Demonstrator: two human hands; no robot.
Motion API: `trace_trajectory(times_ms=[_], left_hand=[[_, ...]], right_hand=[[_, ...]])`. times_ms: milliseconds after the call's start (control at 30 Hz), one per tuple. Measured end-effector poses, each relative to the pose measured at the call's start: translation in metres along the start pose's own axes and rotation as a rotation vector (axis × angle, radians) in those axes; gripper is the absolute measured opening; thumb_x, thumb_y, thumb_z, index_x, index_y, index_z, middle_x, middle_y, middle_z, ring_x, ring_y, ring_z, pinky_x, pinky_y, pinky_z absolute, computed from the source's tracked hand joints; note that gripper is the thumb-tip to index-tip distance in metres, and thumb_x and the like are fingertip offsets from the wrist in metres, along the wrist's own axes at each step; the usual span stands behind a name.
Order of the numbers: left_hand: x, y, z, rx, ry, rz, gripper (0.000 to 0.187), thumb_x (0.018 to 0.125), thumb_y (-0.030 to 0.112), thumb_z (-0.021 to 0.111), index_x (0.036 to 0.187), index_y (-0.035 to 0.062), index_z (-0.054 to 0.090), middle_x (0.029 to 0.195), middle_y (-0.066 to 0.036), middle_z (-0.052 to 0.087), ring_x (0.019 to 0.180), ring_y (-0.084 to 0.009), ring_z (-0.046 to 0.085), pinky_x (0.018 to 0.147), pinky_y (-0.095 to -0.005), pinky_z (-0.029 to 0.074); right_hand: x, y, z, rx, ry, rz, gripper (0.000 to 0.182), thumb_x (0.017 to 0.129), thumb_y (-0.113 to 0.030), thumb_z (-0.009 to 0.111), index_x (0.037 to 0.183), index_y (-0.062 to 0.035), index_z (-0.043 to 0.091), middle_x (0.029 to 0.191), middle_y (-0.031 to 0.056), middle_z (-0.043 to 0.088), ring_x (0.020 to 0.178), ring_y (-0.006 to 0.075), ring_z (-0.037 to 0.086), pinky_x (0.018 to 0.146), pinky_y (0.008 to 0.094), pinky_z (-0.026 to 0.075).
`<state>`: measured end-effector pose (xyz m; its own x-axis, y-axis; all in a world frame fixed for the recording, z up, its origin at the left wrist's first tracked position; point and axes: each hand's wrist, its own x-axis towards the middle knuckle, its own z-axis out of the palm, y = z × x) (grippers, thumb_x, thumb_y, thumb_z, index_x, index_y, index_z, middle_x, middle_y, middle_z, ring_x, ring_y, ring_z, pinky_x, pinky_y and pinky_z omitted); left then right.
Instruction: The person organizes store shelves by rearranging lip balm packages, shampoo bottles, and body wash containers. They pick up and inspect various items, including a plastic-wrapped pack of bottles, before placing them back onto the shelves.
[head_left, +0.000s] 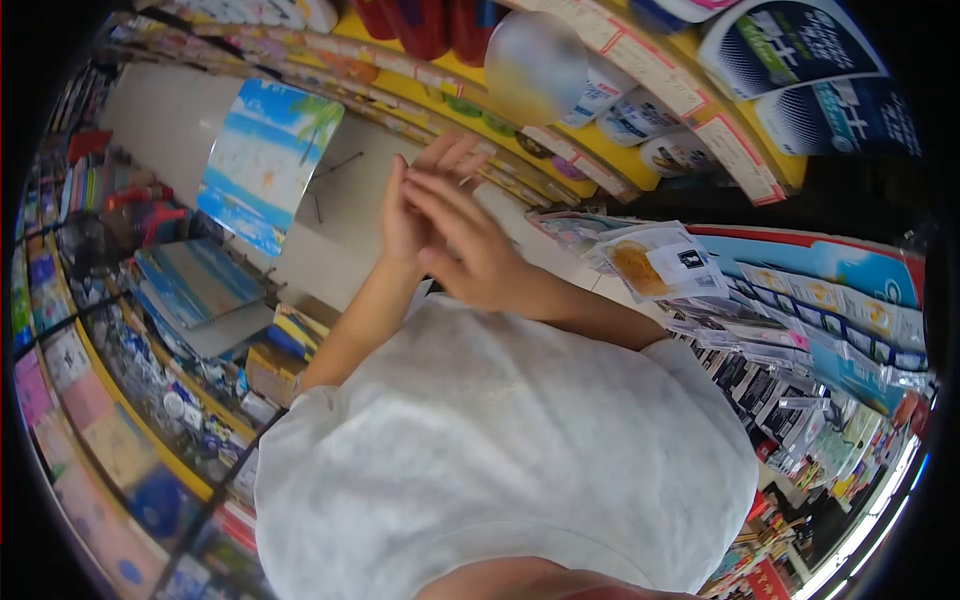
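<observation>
My left hand [402,232] and my right hand [482,252] meet in front of my chest, above the white shirt [500,420]. The fingers of my right hand lie stretched across the palm side of my left hand. My left hand's fingers extend up behind them, partly covered. I see no object in either hand. Beyond them to the left stands a small table [268,165] with a beach picture on its top and thin dark legs.
Yellow shelves [780,165] with bottles [795,45] run along the upper right. Hanging packets [665,262] are close on the right. At the left are stacked picture boards [200,280], a cardboard box [272,375] and shelves of small goods [150,390].
</observation>
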<state>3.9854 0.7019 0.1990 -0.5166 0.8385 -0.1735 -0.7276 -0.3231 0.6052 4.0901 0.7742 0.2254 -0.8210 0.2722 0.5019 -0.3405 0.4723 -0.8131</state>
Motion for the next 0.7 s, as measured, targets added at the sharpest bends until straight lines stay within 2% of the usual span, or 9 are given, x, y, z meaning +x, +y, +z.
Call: trace_trajectory(times_ms=[67,133,233,333,433,467,567,600,700], left_hand=[[-0.014,-0.006,-0.006,-0.187,-0.021,0.011,0.084,0.105,0.068,0.021,0.157,0.0027,0.034,0.162,-0.022,0.035,0.149,-0.0394,0.036,0.122,-0.0482,0.028],[-0.026,-0.003,-0.012,-0.255,-0.03,0.031,0.086,0.104,0.069,0.021,0.157,0.0023,0.033,0.162,-0.021,0.035,0.149,-0.0388,0.035,0.122,-0.0476,0.028],[-0.041,0.01,-0.017,-0.184,0.075,0.092,0.088,0.104,0.07,0.022,0.158,0.0016,0.031,0.163,-0.021,0.033,0.149,-0.0378,0.035,0.122,-0.0468,0.028],[-0.056,0.022,-0.027,-0.031,0.184,0.122,0.09,0.103,0.071,0.022,0.158,0.001,0.029,0.164,-0.02,0.032,0.149,-0.0368,0.035,0.122,-0.0459,0.029],[-0.079,0.037,-0.063,0.149,0.082,0.028,0.095,0.102,0.074,0.02,0.16,-0.0001,0.023,0.167,-0.019,0.026,0.153,-0.0348,0.027,0.124,-0.0455,0.023],[-0.088,0.044,-0.077,0.215,0.032,-0.014,0.097,0.101,0.075,0.018,0.161,-0.0006,0.02,0.168,-0.018,0.023,0.155,-0.034,0.023,0.126,-0.0454,0.02],[-0.114,0.081,-0.096,0.325,-0.169,0.048,0.094,0.104,0.07,0.015,0.161,-0.0051,0.013,0.169,-0.017,0.019,0.157,-0.0306,0.016,0.127,-0.0424,0.013],[-0.124,0.094,-0.102,0.393,-0.21,0.076,0.093,0.105,0.068,0.015,0.161,-0.006,0.012,0.17,-0.017,0.017,0.158,-0.0299,0.014,0.127,-0.0417,0.012],[-0.146,0.125,-0.131,0.552,-0.278,0.152,0.089,0.107,0.063,0.016,0.161,-0.0077,0.008,0.171,-0.018,0.013,0.159,-0.0285,0.008,0.128,-0.0401,0.008]], right_hand=[[-0.007,0.002,0.026,0.028,-0.088,-0.036,0.066,0.098,-0.034,0.061,0.148,0.0062,0.045,0.155,0.0269,0.039,0.144,0.043,0.039,0.119,0.049,0.03],[-0.006,0.005,0.044,-0.082,-0.139,-0.134,0.076,0.098,-0.041,0.06,0.152,0.0076,0.039,0.16,0.0273,0.032,0.148,0.0456,0.032,0.121,0.0521,0.025],[0.006,0.011,0.067,-0.047,-0.154,-0.162,0.078,0.098,-0.048,0.055,0.151,0.0074,0.041,0.158,0.0269,0.036,0.148,0.046,0.033,0.121,0.0553,0.024],[0.018,0.018,0.091,-0.001,-0.098,-0.14,0.073,0.1,-0.047,0.051,0.152,0.0036,0.042,0.157,0.0268,0.039,0.149,0.0449,0.033,0.122,0.0552,0.021],[0.03,0.017,0.109,-0.121,-0.038,0.014,0.069,0.099,-0.044,0.049,0.153,0.0002,0.043,0.155,0.0263,0.043,0.148,0.0442,0.034,0.122,0.0554,0.02],[0.031,0.028,0.122,-0.205,0.005,0.013,0.064,0.1,-0.038,0.048,0.152,-0.0011,0.045,0.154,0.0254,0.045,0.148,0.0428,0.035,0.123,0.0512,0.022],[0.04,0.037,0.172,-0.058,0.239,0.328,0.059,0.104,-0.036,0.045,0.151,-0.0007,0.046,0.155,0.0232,0.046,0.148,0.0389,0.037,0.123,0.0457,0.025],[0.047,0.037,0.19,0.164,0.329,0.498,0.057,0.108,-0.035,0.039,0.153,-0.0006,0.043,0.156,0.0199,0.046,0.149,0.0339,0.037,0.124,0.0409,0.024],[0.052,0.018,0.242,0.558,0.495,0.631,0.064,0.11,-0.041,0.034,0.159,0.0005,0.031,0.165,0.0172,0.033,0.153,0.03,0.029,0.126,0.0392,0.018]])
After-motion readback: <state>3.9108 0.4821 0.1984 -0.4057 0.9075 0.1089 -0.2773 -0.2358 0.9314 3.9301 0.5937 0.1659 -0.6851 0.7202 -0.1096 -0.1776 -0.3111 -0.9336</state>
